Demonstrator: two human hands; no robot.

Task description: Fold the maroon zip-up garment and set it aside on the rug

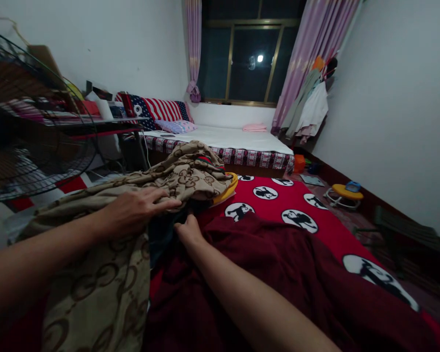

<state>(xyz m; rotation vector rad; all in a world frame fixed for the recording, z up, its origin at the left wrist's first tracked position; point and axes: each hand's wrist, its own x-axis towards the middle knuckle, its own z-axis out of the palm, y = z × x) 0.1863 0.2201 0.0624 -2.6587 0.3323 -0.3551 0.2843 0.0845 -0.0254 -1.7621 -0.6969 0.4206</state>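
A person's left hand [137, 210] lies flat, palm down and fingers spread loosely apart, on top of a beige patterned blanket [106, 274] printed with brown interlocking rings. The hand presses on the cloth without closing around it. The right hand [188, 231] sits just beside it, lower and to the right, with its fingers curled down into a dark gap where the beige blanket meets a dark maroon garment [278, 274]; whether those fingers are pinching cloth cannot be told, since their tips are hidden in the fold. Both bare forearms reach in from the bottom edge of the view.

The beige blanket is heaped in a crumpled pile across the left half of the scene, rising to a mound beyond the left hand. The maroon garment spreads over the lower right, under the right forearm. Both lie on a red sheet [289, 200] marked with white circles holding black figures. A yellow rim [228, 189] peeks out from under the far edge of the beige pile.

At far left stands the wire cage of a fan [29, 122]. Beyond is a bed [234, 142] with a white mattress, a stars-and-stripes pillow [161, 110] and a pink folded cloth [254, 127]. A dark window [253, 58] with lilac curtains [315, 54] fills the back wall, and clothes [311, 110] hang at right
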